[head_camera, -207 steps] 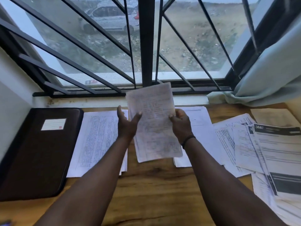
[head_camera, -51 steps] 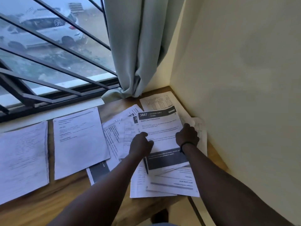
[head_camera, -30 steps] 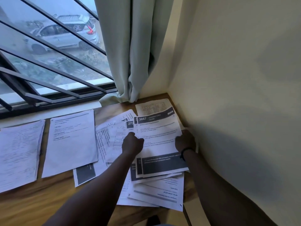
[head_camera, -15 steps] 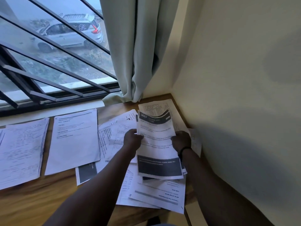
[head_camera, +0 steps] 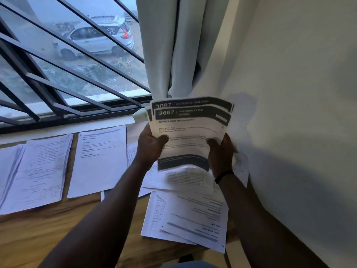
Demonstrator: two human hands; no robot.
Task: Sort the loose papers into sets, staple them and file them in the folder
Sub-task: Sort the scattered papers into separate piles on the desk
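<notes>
Head view: left hand point(head_camera: 149, 145) and right hand point(head_camera: 220, 149) grip banded sheets point(head_camera: 190, 132) by their side edges. Fingers curl round them, lifted off the worktop point(head_camera: 58, 225), likely for gathering into one set.

Wall point(head_camera: 299, 93) hard right; bare desk point(head_camera: 48, 229) lower left.

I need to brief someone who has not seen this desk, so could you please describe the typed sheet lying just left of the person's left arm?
Start at the barred window and drop to the wooden desk below. The typed sheet lies flat beside the left hand. Unlike the densely handwritten stack to its left, it is mostly blank, with a few short printed lines.
</notes>
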